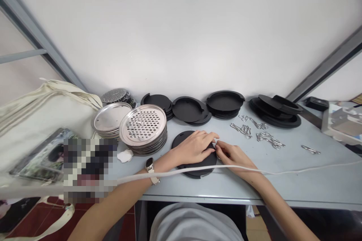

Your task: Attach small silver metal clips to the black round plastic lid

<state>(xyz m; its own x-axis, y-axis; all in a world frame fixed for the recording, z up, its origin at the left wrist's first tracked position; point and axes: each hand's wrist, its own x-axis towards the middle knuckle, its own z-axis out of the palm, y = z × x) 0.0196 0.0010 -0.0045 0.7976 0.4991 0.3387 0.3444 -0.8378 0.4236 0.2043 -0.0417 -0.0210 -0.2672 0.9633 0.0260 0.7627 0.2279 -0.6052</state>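
Observation:
On the table in front of me lies a round black disc [195,170] with small holes near its rim. My left hand [196,146] rests across it, fingers bent over its right edge and thumb on its top. At that same edge my right hand [230,154] is closed in a pinch around a small shiny metal clip, mostly hidden by the fingers. Similar wire clips [240,130] lie loose to the right, in several small heaps, with a few [310,149] farther right. A white cable crosses the view in front of both hands.
Left of the disc stand stacked metal grater plates [144,125] and plain metal discs [111,118]. Black round trays [224,101] are piled along the wall, more [275,111] at right. A cream bag [51,109] sits at far left, a white box [341,120] at far right.

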